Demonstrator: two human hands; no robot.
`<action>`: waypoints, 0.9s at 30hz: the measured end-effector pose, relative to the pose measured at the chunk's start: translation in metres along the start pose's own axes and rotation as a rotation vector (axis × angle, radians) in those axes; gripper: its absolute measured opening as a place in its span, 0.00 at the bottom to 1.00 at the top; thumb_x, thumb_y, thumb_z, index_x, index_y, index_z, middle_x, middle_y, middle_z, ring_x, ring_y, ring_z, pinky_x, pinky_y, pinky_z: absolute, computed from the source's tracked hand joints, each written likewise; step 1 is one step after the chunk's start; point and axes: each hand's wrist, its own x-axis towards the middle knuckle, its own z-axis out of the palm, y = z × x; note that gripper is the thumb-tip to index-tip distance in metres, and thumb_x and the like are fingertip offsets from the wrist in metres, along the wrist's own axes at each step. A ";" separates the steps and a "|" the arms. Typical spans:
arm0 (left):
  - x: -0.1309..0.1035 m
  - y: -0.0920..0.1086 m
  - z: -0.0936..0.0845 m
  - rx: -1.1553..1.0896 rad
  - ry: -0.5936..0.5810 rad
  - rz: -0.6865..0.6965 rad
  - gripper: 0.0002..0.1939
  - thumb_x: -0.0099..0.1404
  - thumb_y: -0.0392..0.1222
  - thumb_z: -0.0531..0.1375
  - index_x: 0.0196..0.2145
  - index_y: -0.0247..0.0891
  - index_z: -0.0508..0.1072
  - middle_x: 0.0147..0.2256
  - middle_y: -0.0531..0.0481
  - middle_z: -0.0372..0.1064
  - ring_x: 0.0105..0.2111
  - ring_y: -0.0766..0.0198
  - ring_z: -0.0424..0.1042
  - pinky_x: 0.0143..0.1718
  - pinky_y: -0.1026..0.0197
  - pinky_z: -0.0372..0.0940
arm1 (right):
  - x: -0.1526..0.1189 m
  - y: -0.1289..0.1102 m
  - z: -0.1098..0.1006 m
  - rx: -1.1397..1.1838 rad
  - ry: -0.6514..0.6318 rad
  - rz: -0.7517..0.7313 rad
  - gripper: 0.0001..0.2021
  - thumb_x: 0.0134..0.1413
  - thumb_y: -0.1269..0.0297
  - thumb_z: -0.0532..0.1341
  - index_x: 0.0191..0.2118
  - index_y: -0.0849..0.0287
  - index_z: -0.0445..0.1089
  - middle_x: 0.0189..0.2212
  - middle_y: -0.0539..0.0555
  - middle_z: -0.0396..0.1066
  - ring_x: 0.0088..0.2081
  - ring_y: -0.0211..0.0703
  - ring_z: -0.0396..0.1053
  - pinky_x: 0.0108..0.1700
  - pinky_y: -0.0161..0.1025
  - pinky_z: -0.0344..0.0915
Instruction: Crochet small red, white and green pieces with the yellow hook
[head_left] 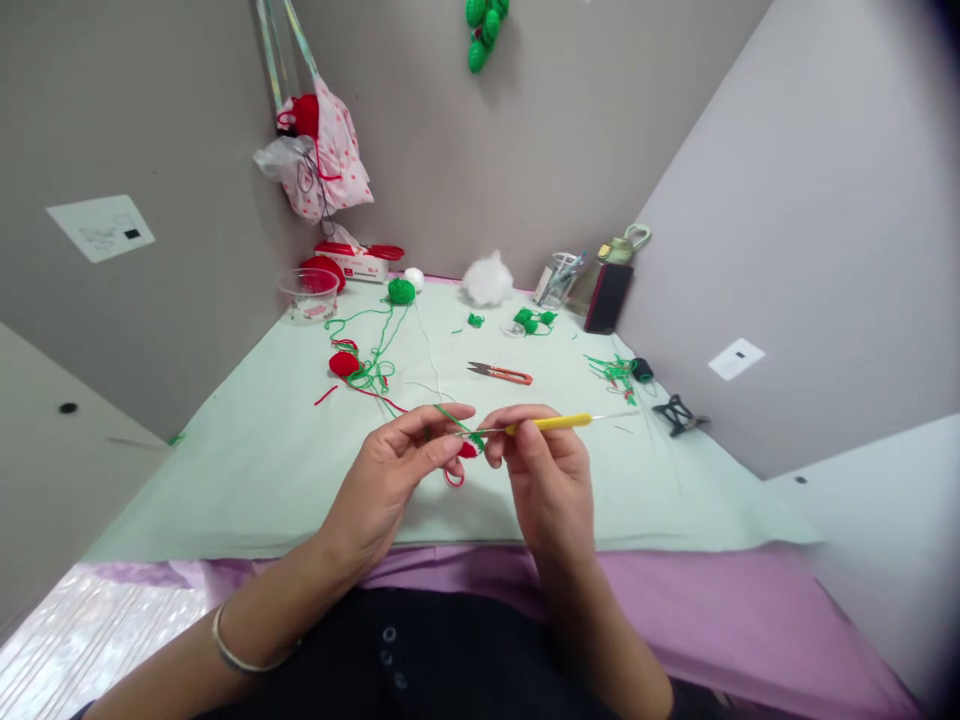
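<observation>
My left hand point(397, 470) is closed on a small red and green crochet piece point(469, 449), pinched between thumb and fingers. A strand of green yarn point(450, 415) runs over its forefinger. In my right hand point(547, 470) is a crochet hook point(562, 422) with a yellow handle, held between thumb and fingers. The hook's metal shaft points left and its tip meets the piece at my left fingertips, which partly hide it. Below the piece hangs a loop of red yarn point(454, 478).
Beyond my hands lie orange thread snips point(501, 374), a red yarn ball point(344, 364) amid tangled strands, and a green yarn ball point(401, 291). White stuffing point(487, 279), a clear tub point(310, 295), a phone point(608, 299) and a bottle point(616, 247) stand at the back. Yarn scraps point(615, 373) lie right.
</observation>
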 end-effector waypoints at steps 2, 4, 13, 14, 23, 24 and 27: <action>0.000 0.001 0.000 -0.008 -0.001 -0.017 0.10 0.62 0.40 0.72 0.43 0.44 0.86 0.34 0.53 0.76 0.28 0.70 0.72 0.38 0.65 0.67 | 0.002 -0.002 0.002 0.070 0.004 0.036 0.07 0.66 0.60 0.66 0.38 0.54 0.81 0.34 0.51 0.78 0.28 0.33 0.71 0.32 0.33 0.70; -0.001 0.003 0.001 -0.010 -0.008 -0.028 0.10 0.62 0.40 0.71 0.43 0.44 0.86 0.34 0.53 0.75 0.28 0.70 0.72 0.38 0.65 0.67 | 0.004 -0.004 0.003 0.089 -0.001 0.048 0.08 0.66 0.60 0.65 0.37 0.54 0.80 0.33 0.51 0.78 0.28 0.33 0.71 0.31 0.33 0.71; -0.003 -0.001 -0.006 0.126 0.000 0.082 0.09 0.65 0.40 0.70 0.44 0.48 0.86 0.33 0.54 0.75 0.30 0.69 0.73 0.40 0.65 0.67 | -0.006 -0.008 -0.001 -0.232 -0.045 -0.138 0.10 0.72 0.65 0.58 0.43 0.53 0.78 0.37 0.51 0.77 0.32 0.36 0.74 0.36 0.37 0.73; -0.003 -0.002 -0.007 0.166 0.000 0.108 0.10 0.66 0.41 0.70 0.45 0.48 0.85 0.34 0.54 0.75 0.31 0.69 0.73 0.40 0.64 0.67 | -0.008 -0.009 0.000 -0.304 -0.052 -0.192 0.10 0.72 0.67 0.58 0.44 0.53 0.78 0.38 0.52 0.77 0.32 0.36 0.74 0.36 0.37 0.74; -0.004 -0.004 -0.001 0.198 0.066 0.259 0.15 0.62 0.37 0.72 0.47 0.47 0.85 0.33 0.55 0.71 0.32 0.69 0.72 0.36 0.67 0.70 | -0.020 0.013 0.004 -0.835 -0.106 -0.749 0.16 0.69 0.74 0.58 0.55 0.52 0.74 0.44 0.57 0.79 0.42 0.44 0.78 0.39 0.41 0.78; -0.004 -0.004 0.000 0.144 0.058 0.225 0.18 0.62 0.37 0.73 0.50 0.47 0.84 0.32 0.56 0.71 0.32 0.69 0.72 0.36 0.67 0.71 | -0.020 0.016 0.003 -0.871 -0.095 -0.776 0.17 0.68 0.74 0.59 0.56 0.50 0.74 0.44 0.56 0.79 0.41 0.44 0.78 0.39 0.41 0.78; -0.004 -0.003 0.000 -0.039 0.025 0.026 0.26 0.61 0.41 0.74 0.57 0.45 0.80 0.32 0.55 0.71 0.31 0.69 0.72 0.37 0.65 0.71 | -0.019 0.018 0.001 -0.976 -0.106 -0.780 0.20 0.64 0.75 0.64 0.57 0.46 0.76 0.46 0.56 0.79 0.45 0.47 0.78 0.41 0.43 0.78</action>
